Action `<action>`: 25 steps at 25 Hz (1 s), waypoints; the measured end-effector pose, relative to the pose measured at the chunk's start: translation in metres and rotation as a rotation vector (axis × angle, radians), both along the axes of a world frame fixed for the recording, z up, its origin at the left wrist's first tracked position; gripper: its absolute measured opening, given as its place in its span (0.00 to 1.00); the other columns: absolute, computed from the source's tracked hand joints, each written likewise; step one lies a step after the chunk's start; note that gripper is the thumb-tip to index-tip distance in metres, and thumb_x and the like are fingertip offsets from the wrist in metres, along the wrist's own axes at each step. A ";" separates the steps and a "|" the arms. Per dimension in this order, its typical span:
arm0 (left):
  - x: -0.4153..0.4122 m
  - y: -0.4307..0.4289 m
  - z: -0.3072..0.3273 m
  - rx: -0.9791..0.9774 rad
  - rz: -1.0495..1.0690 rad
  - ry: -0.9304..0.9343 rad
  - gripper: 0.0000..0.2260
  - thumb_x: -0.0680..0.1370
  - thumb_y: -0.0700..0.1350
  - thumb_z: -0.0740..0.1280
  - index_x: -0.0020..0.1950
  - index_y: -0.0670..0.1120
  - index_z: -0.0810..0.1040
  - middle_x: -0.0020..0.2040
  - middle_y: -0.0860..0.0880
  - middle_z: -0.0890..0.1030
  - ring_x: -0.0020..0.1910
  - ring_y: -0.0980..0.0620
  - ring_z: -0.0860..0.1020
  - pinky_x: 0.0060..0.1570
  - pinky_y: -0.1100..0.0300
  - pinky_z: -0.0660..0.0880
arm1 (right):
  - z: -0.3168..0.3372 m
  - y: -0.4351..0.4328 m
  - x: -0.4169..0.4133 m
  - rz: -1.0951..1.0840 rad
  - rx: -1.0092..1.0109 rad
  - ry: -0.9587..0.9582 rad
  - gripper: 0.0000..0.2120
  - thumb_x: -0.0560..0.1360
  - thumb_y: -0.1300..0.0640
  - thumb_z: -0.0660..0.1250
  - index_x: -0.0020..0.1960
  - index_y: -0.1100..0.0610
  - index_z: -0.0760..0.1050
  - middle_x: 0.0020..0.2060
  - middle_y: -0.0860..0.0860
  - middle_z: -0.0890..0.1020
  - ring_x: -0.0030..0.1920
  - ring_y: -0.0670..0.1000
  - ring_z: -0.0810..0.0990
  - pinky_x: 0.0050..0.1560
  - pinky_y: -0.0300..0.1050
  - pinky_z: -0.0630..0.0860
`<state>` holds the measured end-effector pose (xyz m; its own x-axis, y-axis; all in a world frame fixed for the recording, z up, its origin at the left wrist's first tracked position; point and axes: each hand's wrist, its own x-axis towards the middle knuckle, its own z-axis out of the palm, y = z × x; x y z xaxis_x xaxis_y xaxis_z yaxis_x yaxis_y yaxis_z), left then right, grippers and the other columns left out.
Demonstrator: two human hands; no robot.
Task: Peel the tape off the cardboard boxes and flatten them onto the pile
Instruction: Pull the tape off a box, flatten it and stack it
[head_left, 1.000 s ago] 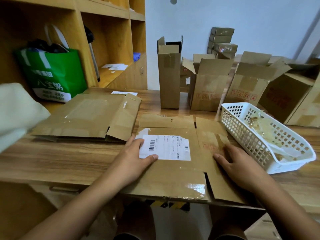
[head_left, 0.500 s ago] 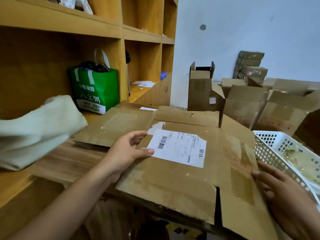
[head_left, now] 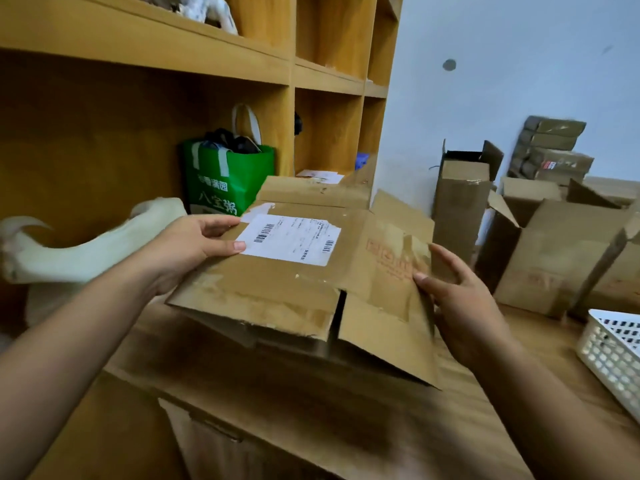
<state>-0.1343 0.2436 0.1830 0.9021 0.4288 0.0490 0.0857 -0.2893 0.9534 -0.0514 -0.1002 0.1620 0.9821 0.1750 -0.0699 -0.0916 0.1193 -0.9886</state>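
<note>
I hold a flattened brown cardboard box in the air, tilted, with a white shipping label on its top face. My left hand grips its left edge, thumb pressed on the label's corner. My right hand grips the right flap, thumb on top and fingers behind. Below the held box lies the pile of flattened cardboard on the wooden table, blurred. Several opened upright boxes, one tall and one wide, stand at the right.
A white plastic basket sits at the right edge of the table. A wooden shelf unit fills the left, with a green bag and a white cloth on its lower board. More boxes are stacked against the far wall.
The flattened box has left the table, lifted by both hands and carried leftward over the pile. My view has swung left toward the shelves, so the basket now sits at the right edge.
</note>
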 end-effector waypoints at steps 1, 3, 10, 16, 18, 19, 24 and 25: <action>0.006 0.014 -0.002 0.017 0.008 0.013 0.27 0.71 0.40 0.77 0.70 0.48 0.78 0.62 0.49 0.80 0.59 0.54 0.79 0.55 0.60 0.77 | -0.002 0.016 0.013 0.017 -0.026 -0.015 0.23 0.80 0.64 0.66 0.70 0.44 0.74 0.55 0.52 0.84 0.52 0.51 0.86 0.50 0.50 0.84; 0.022 0.040 -0.009 0.056 0.015 0.034 0.27 0.73 0.40 0.76 0.72 0.47 0.76 0.64 0.48 0.79 0.59 0.55 0.78 0.52 0.63 0.75 | -0.010 0.045 0.038 0.038 -0.096 -0.048 0.19 0.81 0.62 0.65 0.68 0.46 0.77 0.54 0.51 0.85 0.51 0.48 0.86 0.44 0.43 0.82; 0.076 0.087 -0.065 0.318 -0.057 0.166 0.26 0.76 0.42 0.75 0.73 0.51 0.74 0.69 0.51 0.75 0.69 0.51 0.72 0.65 0.58 0.67 | -0.049 0.092 0.082 0.072 -0.533 -0.125 0.16 0.83 0.59 0.61 0.68 0.48 0.77 0.54 0.49 0.79 0.41 0.45 0.79 0.27 0.32 0.72; 0.095 0.086 -0.098 0.723 -0.164 0.248 0.21 0.82 0.41 0.65 0.71 0.61 0.74 0.79 0.52 0.66 0.77 0.49 0.65 0.75 0.54 0.60 | -0.086 0.099 0.101 0.167 -1.103 -0.446 0.17 0.83 0.51 0.60 0.69 0.38 0.75 0.79 0.44 0.63 0.78 0.56 0.59 0.75 0.54 0.59; 0.096 0.080 -0.104 0.767 -0.141 0.291 0.19 0.85 0.42 0.59 0.73 0.59 0.73 0.79 0.52 0.66 0.77 0.49 0.64 0.74 0.55 0.60 | -0.089 0.103 0.100 0.224 -1.176 -0.518 0.19 0.84 0.52 0.58 0.72 0.39 0.72 0.78 0.44 0.64 0.79 0.54 0.57 0.76 0.52 0.59; 0.095 0.078 -0.108 0.777 -0.130 0.303 0.19 0.85 0.43 0.57 0.74 0.59 0.72 0.79 0.51 0.66 0.78 0.49 0.63 0.74 0.55 0.59 | -0.090 0.105 0.100 0.239 -1.204 -0.548 0.20 0.83 0.53 0.57 0.73 0.41 0.72 0.78 0.44 0.66 0.79 0.53 0.59 0.75 0.50 0.61; 0.091 0.067 -0.119 0.851 -0.087 0.353 0.27 0.79 0.67 0.60 0.76 0.59 0.69 0.80 0.52 0.64 0.80 0.51 0.58 0.76 0.50 0.58 | -0.094 0.114 0.093 0.198 -1.333 -0.659 0.20 0.81 0.43 0.57 0.68 0.49 0.76 0.68 0.49 0.75 0.68 0.53 0.73 0.65 0.46 0.69; 0.090 0.065 -0.121 0.888 -0.084 0.375 0.32 0.76 0.72 0.58 0.77 0.60 0.68 0.80 0.52 0.62 0.80 0.50 0.56 0.77 0.48 0.57 | -0.096 0.115 0.092 0.190 -1.358 -0.682 0.21 0.81 0.41 0.56 0.65 0.50 0.76 0.65 0.50 0.77 0.65 0.54 0.74 0.64 0.46 0.70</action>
